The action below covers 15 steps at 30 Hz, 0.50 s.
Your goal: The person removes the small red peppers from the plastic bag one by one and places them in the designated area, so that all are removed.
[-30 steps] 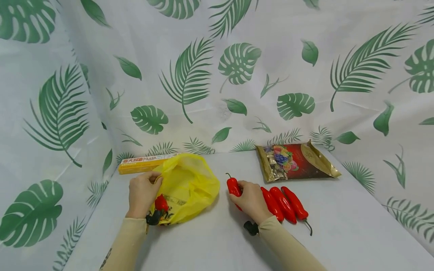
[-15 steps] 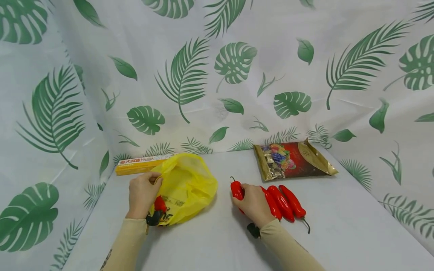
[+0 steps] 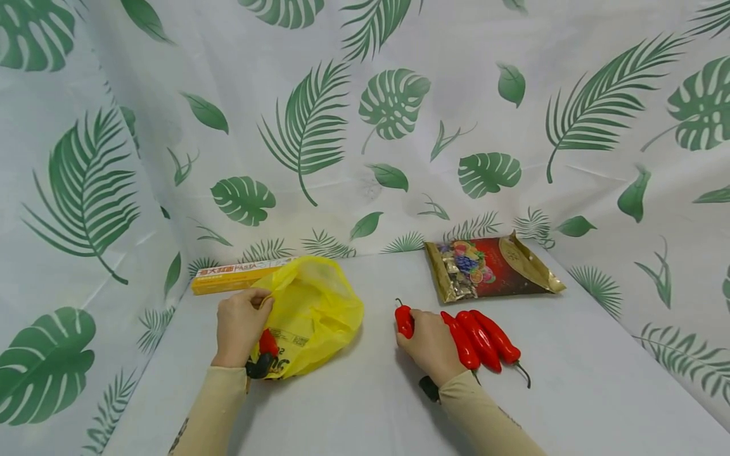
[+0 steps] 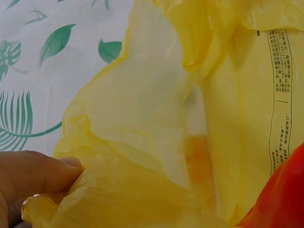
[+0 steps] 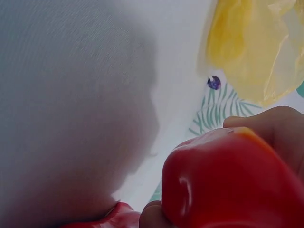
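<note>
- Fingers of the left hand (image 3: 238,326) curl over the rim of a yellow plastic bag (image 3: 317,310), pinching the thin film at the bag's near-left edge; the left wrist view shows a fingertip (image 4: 38,173) pressed into the gathered plastic.
- Bag lies crumpled on the white table (image 3: 365,405), its mouth turned toward the left hand, with printed text on one side.
- One red pepper (image 3: 267,342) sits at the bag's mouth, just beside the left hand and partly covered by it.
- Right hand (image 3: 431,345) closes around another red pepper, the gripped pepper (image 3: 404,319), whose stem end pokes out past the knuckles toward the back of the table; the right wrist view shows fingers wrapped about its glossy red skin (image 5: 228,185).
- This gripped pepper is to the right of the bag, apart from it, low over the table; whether it touches the surface I cannot tell.
- Three loose peppers (image 3: 481,340) lie side by side just right of the right hand, the nearest one touching or almost touching it.
- Behind them rests a red and gold snack packet (image 3: 493,269), flat on the table.
- Behind the bag, against the leaf-print backdrop (image 3: 365,126), lies a long yellow box (image 3: 234,277).
</note>
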{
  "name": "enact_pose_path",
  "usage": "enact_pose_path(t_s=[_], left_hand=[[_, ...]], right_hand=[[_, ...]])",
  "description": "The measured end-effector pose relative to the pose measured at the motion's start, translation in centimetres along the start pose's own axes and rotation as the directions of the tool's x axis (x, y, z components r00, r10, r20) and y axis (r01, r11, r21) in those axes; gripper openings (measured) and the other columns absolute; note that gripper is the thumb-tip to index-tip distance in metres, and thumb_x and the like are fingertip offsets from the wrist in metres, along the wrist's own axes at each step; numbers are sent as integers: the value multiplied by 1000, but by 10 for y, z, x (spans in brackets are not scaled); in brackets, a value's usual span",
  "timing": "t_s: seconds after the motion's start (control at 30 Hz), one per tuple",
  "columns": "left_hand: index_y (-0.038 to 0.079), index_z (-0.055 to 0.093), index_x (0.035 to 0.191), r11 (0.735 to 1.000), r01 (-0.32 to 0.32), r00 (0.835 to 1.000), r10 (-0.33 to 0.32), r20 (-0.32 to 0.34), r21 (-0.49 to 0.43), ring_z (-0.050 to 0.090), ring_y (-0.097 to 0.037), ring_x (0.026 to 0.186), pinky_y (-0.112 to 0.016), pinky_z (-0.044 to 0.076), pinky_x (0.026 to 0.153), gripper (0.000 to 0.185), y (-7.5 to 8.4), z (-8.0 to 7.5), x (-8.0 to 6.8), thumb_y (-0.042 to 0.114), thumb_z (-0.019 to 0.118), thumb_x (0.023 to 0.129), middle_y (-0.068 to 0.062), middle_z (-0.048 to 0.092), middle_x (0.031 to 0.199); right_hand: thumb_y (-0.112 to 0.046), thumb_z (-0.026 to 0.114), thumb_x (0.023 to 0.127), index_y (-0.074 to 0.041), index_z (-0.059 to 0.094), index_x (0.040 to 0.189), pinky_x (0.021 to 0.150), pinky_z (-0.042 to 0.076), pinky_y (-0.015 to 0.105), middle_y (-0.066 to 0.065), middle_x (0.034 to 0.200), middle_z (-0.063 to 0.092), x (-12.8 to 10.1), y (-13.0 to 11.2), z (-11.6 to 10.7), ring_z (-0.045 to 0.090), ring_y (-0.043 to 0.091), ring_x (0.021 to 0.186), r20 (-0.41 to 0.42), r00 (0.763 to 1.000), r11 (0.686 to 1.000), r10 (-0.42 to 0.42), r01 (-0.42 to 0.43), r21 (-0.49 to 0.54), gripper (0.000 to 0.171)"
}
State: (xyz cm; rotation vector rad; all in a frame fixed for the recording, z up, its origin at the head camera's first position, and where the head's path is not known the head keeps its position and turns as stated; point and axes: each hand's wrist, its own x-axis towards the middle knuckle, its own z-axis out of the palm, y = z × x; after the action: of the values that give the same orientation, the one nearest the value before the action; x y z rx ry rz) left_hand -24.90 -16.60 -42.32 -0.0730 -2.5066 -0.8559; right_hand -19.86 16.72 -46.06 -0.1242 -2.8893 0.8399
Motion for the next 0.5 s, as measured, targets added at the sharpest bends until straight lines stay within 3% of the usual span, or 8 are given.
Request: enact_pose_path(t_s=[0.33, 0.5], left_hand=[[1, 81, 101, 1000, -5, 1000, 5, 15, -2, 75, -29, 79, -46, 64, 72, 16, 1, 0, -1, 14, 80, 91, -17, 80, 90], [1, 81, 100, 1000, -18, 1000, 18, 11, -6, 75, -29, 77, -46, 64, 70, 15, 1, 0, -1, 13, 80, 91, -17, 80, 89]], right_hand=[[-21, 80, 84, -4, 69, 95, 57, 47, 27, 5, 74, 64, -3, 4, 5, 52, 19, 64, -13, 1000, 999, -18, 18, -40, 23], [-21, 83, 83, -2, 69, 95, 61, 54, 32, 6, 76, 67, -8, 4, 8, 54, 20, 66, 3, 1000, 997, -6, 6, -72, 26]])
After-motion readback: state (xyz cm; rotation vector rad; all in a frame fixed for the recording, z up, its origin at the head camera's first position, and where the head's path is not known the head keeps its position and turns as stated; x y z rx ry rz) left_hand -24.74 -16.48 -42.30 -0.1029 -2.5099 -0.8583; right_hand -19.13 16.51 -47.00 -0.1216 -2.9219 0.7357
